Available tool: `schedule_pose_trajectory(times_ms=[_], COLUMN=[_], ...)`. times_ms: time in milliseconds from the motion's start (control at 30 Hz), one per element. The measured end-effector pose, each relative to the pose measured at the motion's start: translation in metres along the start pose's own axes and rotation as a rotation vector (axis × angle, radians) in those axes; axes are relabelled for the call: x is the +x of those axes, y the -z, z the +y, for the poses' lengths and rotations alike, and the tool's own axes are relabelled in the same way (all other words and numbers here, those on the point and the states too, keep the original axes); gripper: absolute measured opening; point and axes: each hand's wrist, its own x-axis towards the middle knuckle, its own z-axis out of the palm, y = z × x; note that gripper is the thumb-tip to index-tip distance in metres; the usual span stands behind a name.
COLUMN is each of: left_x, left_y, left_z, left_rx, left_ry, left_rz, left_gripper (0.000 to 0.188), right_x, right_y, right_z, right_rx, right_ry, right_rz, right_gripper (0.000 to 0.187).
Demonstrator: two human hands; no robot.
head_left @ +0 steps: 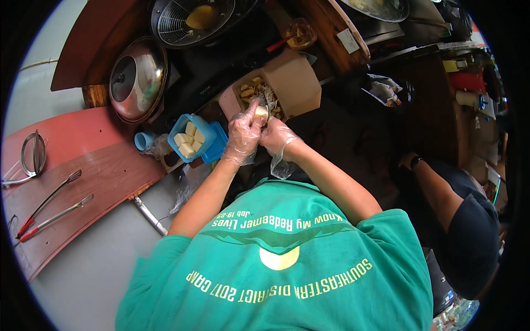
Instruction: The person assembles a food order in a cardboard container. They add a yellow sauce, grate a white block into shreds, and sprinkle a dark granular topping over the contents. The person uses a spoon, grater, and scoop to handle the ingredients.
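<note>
Left hand (245,131) pinches pale tofu-like block (261,112), upper middle of frame, over cardboard box (296,87). Right hand (277,135) just beside; cannot tell its grip. Block looks soft: hard squeeze could break it; slippery plastic gloves (242,150) could drop it.

Soft, even light falls on the green shirt (342,248) and the pale grey surface (105,259) at left, while the middle right sinks into deep shadow. The pan lid (141,80) and clear gloves (242,135) carry small bright glare spots. Fisheye curvature bends the tabletop (105,171) toward a black, blue-fringed rim; outer details soften.
</note>
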Motion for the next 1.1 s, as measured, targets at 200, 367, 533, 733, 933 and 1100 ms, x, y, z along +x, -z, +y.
schedule_pose_trajectory(times_ms=[200,367,533,733,933,1100], left_x=[0.017,0.023,0.036,0.027,-0.019,0.003], left_y=[-0.019,-0.026,-0.033,-0.015,-0.009,-0.022], left_z=[-0.009,-0.022,-0.036,-0.026,-0.007,-0.018], left_rx=[0.044,0.025,0.016,0.03,-0.056,0.056], left_ry=[-0.098,-0.127,-0.067,0.076,-0.014,-0.07], left_rz=[0.162,0.206,0.143,0.14,0.091,0.14], left_gripper=[0.051,0.051,0.049,0.044,0.043,0.044], right_x=[-0.015,-0.018,-0.021,-0.026,-0.015,-0.019], right_y=[0.005,0.001,-0.006,-0.014,-0.011,-0.01], right_z=[-0.009,-0.005,0.011,0.016,0.012,0.003], right_rx=[0.055,-0.001,0.012,-0.037,0.042,0.032], right_ry=[-0.039,-0.099,-0.108,-0.214,-0.145,-0.182], right_rz=[-0.039,-0.063,-0.08,-0.069,-0.091,-0.083], right_gripper=[0.034,0.043,0.036,0.035,0.046,0.043])
